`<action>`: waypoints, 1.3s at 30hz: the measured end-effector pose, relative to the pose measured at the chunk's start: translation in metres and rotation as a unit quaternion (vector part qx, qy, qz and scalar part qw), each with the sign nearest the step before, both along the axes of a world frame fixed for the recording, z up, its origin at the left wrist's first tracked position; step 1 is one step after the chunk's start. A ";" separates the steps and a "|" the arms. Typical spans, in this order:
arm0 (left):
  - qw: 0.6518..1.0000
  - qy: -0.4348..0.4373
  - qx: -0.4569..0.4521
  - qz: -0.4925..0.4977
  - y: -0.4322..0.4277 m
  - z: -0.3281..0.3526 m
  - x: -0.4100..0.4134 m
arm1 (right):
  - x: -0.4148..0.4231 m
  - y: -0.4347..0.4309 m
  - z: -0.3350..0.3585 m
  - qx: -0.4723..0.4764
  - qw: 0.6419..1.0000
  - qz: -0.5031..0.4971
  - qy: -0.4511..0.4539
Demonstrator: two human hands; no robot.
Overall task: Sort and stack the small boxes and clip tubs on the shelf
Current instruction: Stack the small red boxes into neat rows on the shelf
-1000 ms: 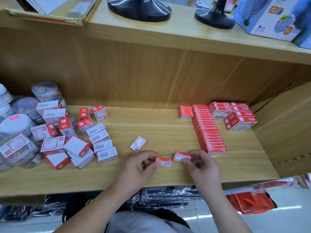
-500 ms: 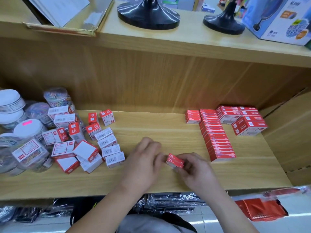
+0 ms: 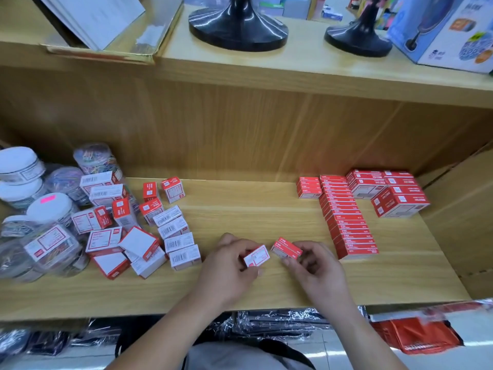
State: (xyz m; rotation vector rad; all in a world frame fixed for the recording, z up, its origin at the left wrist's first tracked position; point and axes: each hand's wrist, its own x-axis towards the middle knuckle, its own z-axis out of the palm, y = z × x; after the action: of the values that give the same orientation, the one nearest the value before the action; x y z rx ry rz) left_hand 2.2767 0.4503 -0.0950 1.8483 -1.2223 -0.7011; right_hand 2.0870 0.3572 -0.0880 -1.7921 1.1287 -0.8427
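Half a second ago I saw both hands bunched over one red packet; now they have drawn apart. My view has the left hand (image 3: pixel 226 265) pinching a small box (image 3: pixel 256 256) between thumb and curled fingers, its white, red-framed label turned up. The right hand (image 3: pixel 317 271) pinches two thin red boxes (image 3: pixel 286 248) held one on the other, tilted, just above the front of the wooden shelf (image 3: pixel 253 212). The two loads sit near each other but apart.

Just left of the left hand lies a jumble of red-and-white boxes (image 3: pixel 138 231), some showing barcodes, several tipped over. Beyond them, clear clip tubs (image 3: pixel 50 241) with white lids crowd the left end. Right of the right hand, a long row of red boxes (image 3: pixel 346 217) runs back to the rear wall, with a short stack (image 3: pixel 309 186) beside it and larger red cartons (image 3: pixel 394 193) at the far right. Two black stand bases (image 3: pixel 237 25) sit on the board above.

The held boxes look flat, crisp and undamaged.
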 end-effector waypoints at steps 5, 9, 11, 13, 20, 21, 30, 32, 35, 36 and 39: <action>0.998 -0.016 -0.055 -0.020 0.006 -0.003 -0.007 | 0.000 0.001 0.001 0.011 1.000 0.012 -0.008; 0.997 0.051 -0.034 0.037 0.003 -0.011 -0.007 | -0.009 -0.004 -0.001 0.064 0.997 0.035 -0.015; 0.995 0.079 -0.027 0.056 0.001 -0.009 -0.009 | -0.013 -0.004 -0.002 0.087 0.995 0.051 -0.019; 0.995 0.081 -0.017 0.060 -0.001 -0.007 -0.008 | -0.013 -0.004 -0.002 0.094 0.994 0.054 -0.022; 0.994 -0.086 0.005 -0.073 0.005 0.012 0.000 | -0.008 -0.001 0.002 0.060 0.997 0.036 -0.016; 0.990 -0.107 0.011 -0.092 0.007 0.014 0.000 | -0.008 -0.001 0.002 0.057 0.998 0.037 -0.016; 0.995 0.085 -0.008 -0.058 0.006 0.029 0.002 | -0.005 -0.003 0.000 0.051 0.998 0.017 -0.017; 0.993 0.106 -0.018 -0.055 0.006 0.025 -0.002 | -0.006 -0.004 -0.001 0.058 0.998 0.020 -0.015; 0.991 0.095 -0.036 -0.084 0.007 0.012 -0.007 | -0.009 -0.005 -0.001 0.068 0.997 0.024 -0.023; 0.991 0.087 -0.049 -0.086 0.007 0.007 -0.009 | -0.009 -0.005 -0.001 0.070 0.997 0.023 -0.024; 0.992 0.047 -0.100 -0.064 0.005 -0.008 -0.011 | -0.010 -0.005 -0.001 0.083 0.996 0.017 -0.034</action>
State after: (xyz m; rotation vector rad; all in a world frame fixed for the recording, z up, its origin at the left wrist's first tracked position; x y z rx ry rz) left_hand 2.2654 0.4558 -0.1033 1.5679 -1.3087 -0.6998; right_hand 2.0769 0.3522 -0.0889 -1.6288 1.0891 -0.7621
